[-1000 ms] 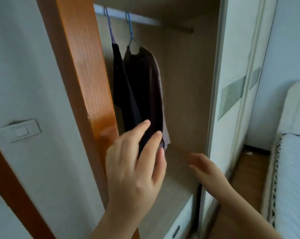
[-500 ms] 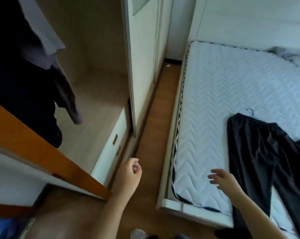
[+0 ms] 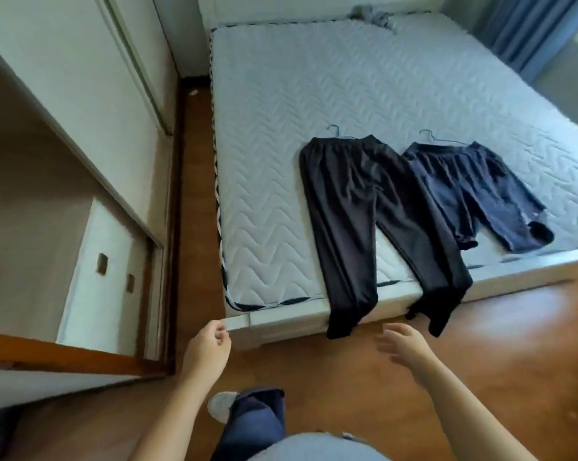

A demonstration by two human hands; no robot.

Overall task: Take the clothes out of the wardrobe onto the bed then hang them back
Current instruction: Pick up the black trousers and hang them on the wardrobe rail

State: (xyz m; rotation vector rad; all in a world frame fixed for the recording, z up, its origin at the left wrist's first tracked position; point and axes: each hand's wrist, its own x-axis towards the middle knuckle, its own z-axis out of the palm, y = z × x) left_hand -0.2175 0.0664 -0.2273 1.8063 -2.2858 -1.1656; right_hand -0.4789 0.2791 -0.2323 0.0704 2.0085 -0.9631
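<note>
Well, two garments lie on the bed, side by side near its foot, at about two o'clock from where the person stands. The black trousers are the nearer pair; both cuffs spill over the bed's edge and hang toward the floor. Just beside them, at their three o'clock, lie the navy shorts, wholly on the mattress, their left hem touching the trousers. Each garment has one wire hanger: one hook shows above the trousers' waistband, one hook above the shorts'.

The left hand hangs at six o'clock from the bed's corner, fingers curled loosely inward on nothing, its thumb just by the frame's corner. The right hand is spread, fingers apart and empty, just below the trousers' cuffs, not touching them.

At nine o'clock stands the wardrobe, its sliding door pulled aside; two drawer handles show on the white front inside. A gray bundle lies at the head of the bed, at twelve o'clock.
</note>
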